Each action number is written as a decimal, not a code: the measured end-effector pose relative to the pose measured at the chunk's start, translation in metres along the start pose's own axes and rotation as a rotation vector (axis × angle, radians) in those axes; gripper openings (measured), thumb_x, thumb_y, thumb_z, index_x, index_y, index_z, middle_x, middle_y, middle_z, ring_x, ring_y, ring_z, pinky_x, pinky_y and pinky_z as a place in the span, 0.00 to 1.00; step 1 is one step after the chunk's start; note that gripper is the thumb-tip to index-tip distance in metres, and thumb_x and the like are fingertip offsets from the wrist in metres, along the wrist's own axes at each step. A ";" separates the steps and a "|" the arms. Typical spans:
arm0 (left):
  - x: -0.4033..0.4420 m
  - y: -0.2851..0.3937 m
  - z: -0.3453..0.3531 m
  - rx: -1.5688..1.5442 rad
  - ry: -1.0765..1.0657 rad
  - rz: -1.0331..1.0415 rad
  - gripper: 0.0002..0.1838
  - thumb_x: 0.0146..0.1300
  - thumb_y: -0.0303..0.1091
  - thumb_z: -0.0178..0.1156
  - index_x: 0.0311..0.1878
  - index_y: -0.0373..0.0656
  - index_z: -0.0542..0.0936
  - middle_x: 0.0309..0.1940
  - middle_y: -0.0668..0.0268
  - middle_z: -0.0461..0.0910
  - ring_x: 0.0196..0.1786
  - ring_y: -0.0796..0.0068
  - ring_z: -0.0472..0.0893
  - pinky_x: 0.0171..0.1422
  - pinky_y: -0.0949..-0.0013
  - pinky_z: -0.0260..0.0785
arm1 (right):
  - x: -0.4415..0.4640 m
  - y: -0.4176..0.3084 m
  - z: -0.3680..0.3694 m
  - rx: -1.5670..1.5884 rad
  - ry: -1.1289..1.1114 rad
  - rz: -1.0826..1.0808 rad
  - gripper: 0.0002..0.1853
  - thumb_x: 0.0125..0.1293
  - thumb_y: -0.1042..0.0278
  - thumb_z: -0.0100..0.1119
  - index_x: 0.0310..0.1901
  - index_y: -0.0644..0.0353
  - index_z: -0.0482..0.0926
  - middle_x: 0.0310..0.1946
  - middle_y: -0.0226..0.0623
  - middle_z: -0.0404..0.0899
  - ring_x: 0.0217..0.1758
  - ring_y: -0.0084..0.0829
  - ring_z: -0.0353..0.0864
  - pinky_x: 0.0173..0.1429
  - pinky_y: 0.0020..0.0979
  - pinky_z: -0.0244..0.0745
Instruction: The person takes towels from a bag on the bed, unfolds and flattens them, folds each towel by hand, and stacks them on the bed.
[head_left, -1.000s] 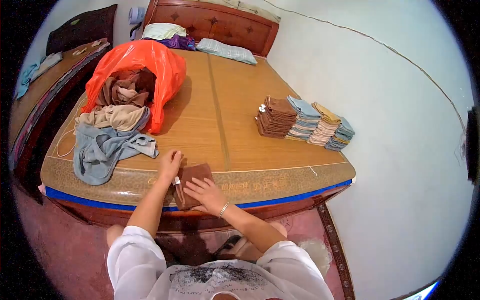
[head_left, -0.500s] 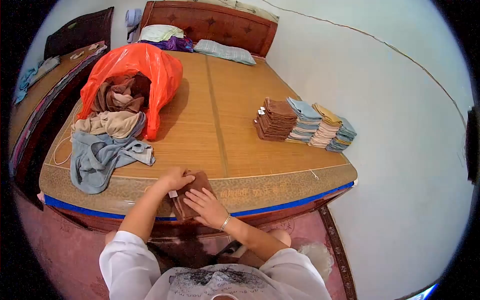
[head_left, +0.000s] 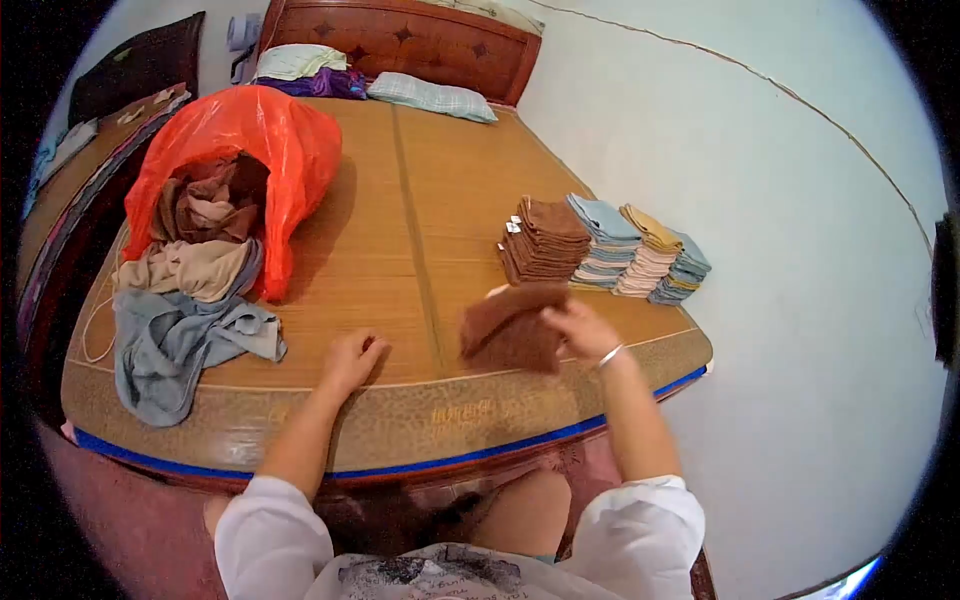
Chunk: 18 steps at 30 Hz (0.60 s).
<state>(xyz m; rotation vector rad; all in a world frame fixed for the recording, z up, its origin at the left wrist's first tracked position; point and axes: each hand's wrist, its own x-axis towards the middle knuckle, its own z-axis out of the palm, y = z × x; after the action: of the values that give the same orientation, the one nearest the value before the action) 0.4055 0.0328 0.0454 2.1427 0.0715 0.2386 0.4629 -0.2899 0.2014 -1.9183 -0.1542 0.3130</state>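
Note:
A folded brown towel (head_left: pixel 512 330) is pinched at its right edge by my right hand (head_left: pixel 582 333), held above the front part of the mat and slightly blurred. Just behind it stands a stack of folded brown towels (head_left: pixel 545 240) with white tags on its left side. My left hand (head_left: pixel 352 362) rests over the mat near the front edge, its fingers curled in with nothing visible in them. To its left lies a crumpled grey-blue cloth (head_left: pixel 165 345), hanging partly over the mat's patterned border.
An orange-red plastic bag (head_left: pixel 305 135) spills brown and beige cloths (head_left: pixel 195 268). Beside the brown stack are blue (head_left: pixel 603 220), yellow-topped (head_left: pixel 650 232) and grey-blue (head_left: pixel 687 262) stacks, close to the wall (head_left: pixel 800 300). Pillows (head_left: pixel 435 97) lie by the headboard (head_left: pixel 400 40).
My right hand has lifted the brown towel off the bed's front edge and carried it right and forward. My left hand has let go of it. The view has shifted slightly.

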 end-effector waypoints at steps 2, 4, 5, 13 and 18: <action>-0.001 -0.009 0.005 -0.098 0.130 0.050 0.14 0.59 0.42 0.58 0.35 0.40 0.78 0.26 0.56 0.79 0.29 0.64 0.79 0.34 0.65 0.69 | 0.024 -0.020 -0.043 0.071 0.025 -0.140 0.18 0.62 0.64 0.56 0.52 0.60 0.73 0.39 0.31 0.79 0.35 0.26 0.79 0.30 0.28 0.78; -0.006 -0.004 0.003 -0.114 0.115 0.060 0.12 0.60 0.40 0.57 0.35 0.39 0.79 0.25 0.57 0.79 0.28 0.66 0.79 0.34 0.66 0.69 | 0.056 -0.045 -0.083 -0.120 0.264 -0.188 0.17 0.62 0.67 0.54 0.52 0.60 0.73 0.40 0.31 0.79 0.40 0.27 0.79 0.29 0.29 0.79; -0.005 -0.011 0.005 -0.149 0.093 0.061 0.12 0.60 0.39 0.57 0.36 0.39 0.79 0.25 0.58 0.79 0.28 0.66 0.78 0.34 0.67 0.69 | 0.065 -0.064 -0.085 -0.167 0.379 -0.293 0.17 0.60 0.69 0.53 0.52 0.60 0.73 0.40 0.34 0.79 0.42 0.30 0.79 0.33 0.30 0.79; -0.016 0.010 -0.006 -0.268 0.039 0.031 0.08 0.60 0.33 0.58 0.36 0.38 0.78 0.23 0.63 0.79 0.27 0.77 0.77 0.33 0.73 0.69 | 0.226 -0.018 -0.113 -1.062 0.749 -0.726 0.26 0.52 0.76 0.56 0.55 0.46 0.72 0.55 0.36 0.72 0.61 0.42 0.67 0.63 0.40 0.63; -0.015 -0.006 -0.003 -0.124 0.051 0.085 0.08 0.60 0.33 0.58 0.37 0.39 0.78 0.25 0.62 0.81 0.27 0.74 0.79 0.33 0.72 0.70 | 0.228 0.038 -0.072 -1.415 0.640 -0.240 0.25 0.54 0.73 0.57 0.55 0.39 0.73 0.58 0.26 0.71 0.65 0.33 0.63 0.70 0.54 0.46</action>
<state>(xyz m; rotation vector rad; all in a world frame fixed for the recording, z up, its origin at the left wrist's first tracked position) 0.3906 0.0366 0.0403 2.0183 -0.0050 0.3382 0.6998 -0.3097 0.1572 -3.2135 -0.1906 -0.8103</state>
